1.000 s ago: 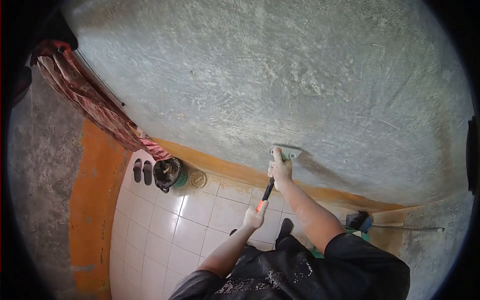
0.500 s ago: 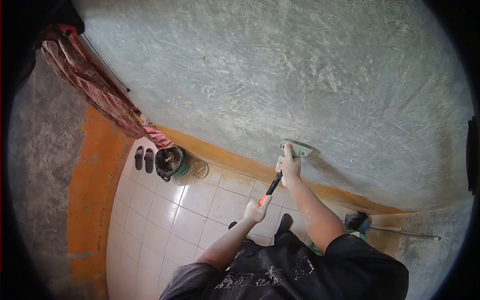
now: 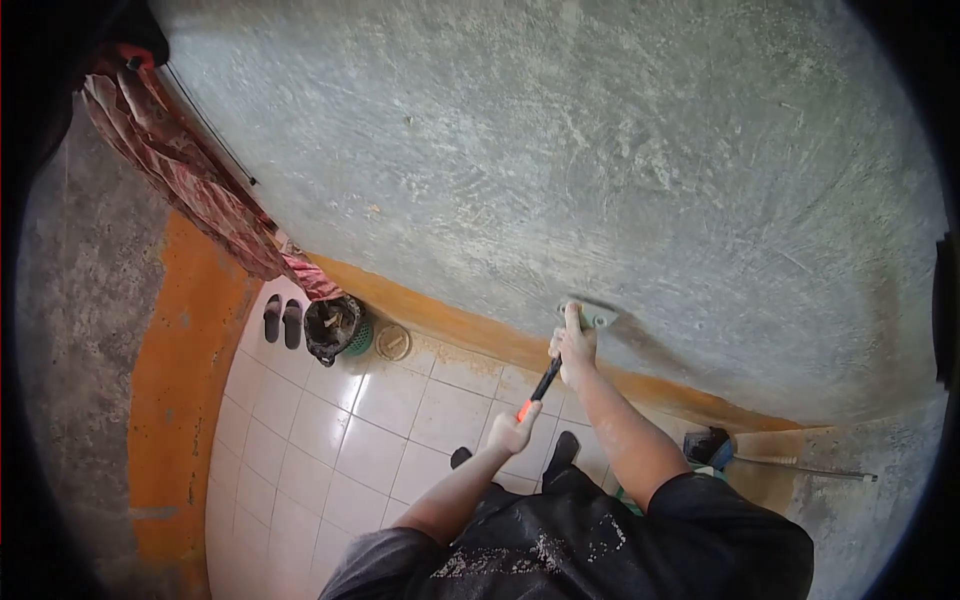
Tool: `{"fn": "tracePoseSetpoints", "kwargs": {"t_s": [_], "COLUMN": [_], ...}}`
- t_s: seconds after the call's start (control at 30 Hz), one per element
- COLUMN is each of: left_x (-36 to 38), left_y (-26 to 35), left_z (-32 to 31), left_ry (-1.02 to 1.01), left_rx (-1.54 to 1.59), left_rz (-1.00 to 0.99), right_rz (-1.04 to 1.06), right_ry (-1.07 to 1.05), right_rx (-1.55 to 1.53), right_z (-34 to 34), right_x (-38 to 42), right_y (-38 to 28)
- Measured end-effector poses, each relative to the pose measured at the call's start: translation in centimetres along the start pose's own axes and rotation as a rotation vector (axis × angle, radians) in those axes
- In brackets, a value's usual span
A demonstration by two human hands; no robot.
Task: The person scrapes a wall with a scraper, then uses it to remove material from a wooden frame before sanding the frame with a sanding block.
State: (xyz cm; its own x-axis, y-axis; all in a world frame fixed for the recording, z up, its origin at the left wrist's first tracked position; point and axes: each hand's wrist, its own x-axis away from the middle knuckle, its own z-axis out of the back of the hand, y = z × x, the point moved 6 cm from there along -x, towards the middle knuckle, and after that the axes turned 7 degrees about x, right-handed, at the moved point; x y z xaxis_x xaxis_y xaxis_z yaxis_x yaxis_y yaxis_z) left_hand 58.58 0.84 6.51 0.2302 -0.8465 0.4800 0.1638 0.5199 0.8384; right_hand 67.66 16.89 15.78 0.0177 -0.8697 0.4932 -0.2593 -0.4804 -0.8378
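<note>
A long-handled scraper with a black and orange handle (image 3: 545,383) slants up from my hands to the grey wall (image 3: 480,170). Its pale green head (image 3: 597,316) lies against the wall just above the orange band. Wrapped around the upper handle close to the head is my right hand (image 3: 575,345), dusty, with the thumb laid along the head. Lower down, my left hand (image 3: 513,430) grips the orange end of the handle. The blade's edge is too small to make out clearly.
Black sandals (image 3: 282,322) stand on the tiled floor (image 3: 385,400) at left, beside a green bin (image 3: 358,340) with a black liner and a round lid (image 3: 393,343). A red curtain (image 3: 180,180) hangs at upper left. Dark and blue items (image 3: 710,447) sit at lower right.
The scraper head and both hands have moved a little downward along the wall. My grip looks the same, and the view has shifted slightly.
</note>
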Motion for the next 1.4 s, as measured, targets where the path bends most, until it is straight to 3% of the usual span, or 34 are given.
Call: {"fn": "tracePoseSetpoints", "kwargs": {"t_s": [0.2,0.37,0.5,0.63,0.73,0.87,1.03,1.13,1.3,1.4], "left_x": [-2.5,-0.9,-2.7,-1.5,-0.3,1.1,3.3,3.1,2.9,2.0], "left_y": [0.1,-2.9,-0.6,-0.1,-2.9,-4.1,-2.9,-3.8,-3.8,-5.7], "left_z": [0.2,-2.1,-1.0,-0.4,-2.2,-1.9,-1.8,-4.8,-5.4,-5.1], "left_ry": [0.004,0.029,0.061,0.045,0.045,0.009,0.219,0.202,0.323,0.279], "left_rx": [0.033,0.085,0.100,0.073,0.189,0.509,0.976,1.058,1.182,1.382], "left_rz": [0.059,-0.031,0.006,0.014,-0.039,0.080,0.155,0.269,0.212,0.196], "right_rz": [0.066,-0.020,0.058,-0.005,-0.101,-0.202,-0.206,-0.206,-0.388,-0.421], "right_ry": [-0.074,0.026,-0.106,-0.081,-0.219,-0.447,-0.503,-0.553,-0.544,-0.550], "right_rx": [-0.032,0.080,0.043,-0.012,-0.020,-0.009,0.052,0.070,0.035,-0.009], "right_z": [-2.5,0.1,-2.7,-1.1,0.4,0.7,0.0,0.1,0.4,0.0], "right_x": [0.0,0.2,0.4,0.8,1.1,0.8,0.3,-0.5,-1.4,-1.6], "right_y": [-3.0,-0.2,-3.5,-2.6,-0.7,-1.2,-2.4,-1.2,-0.9,-0.8]}}
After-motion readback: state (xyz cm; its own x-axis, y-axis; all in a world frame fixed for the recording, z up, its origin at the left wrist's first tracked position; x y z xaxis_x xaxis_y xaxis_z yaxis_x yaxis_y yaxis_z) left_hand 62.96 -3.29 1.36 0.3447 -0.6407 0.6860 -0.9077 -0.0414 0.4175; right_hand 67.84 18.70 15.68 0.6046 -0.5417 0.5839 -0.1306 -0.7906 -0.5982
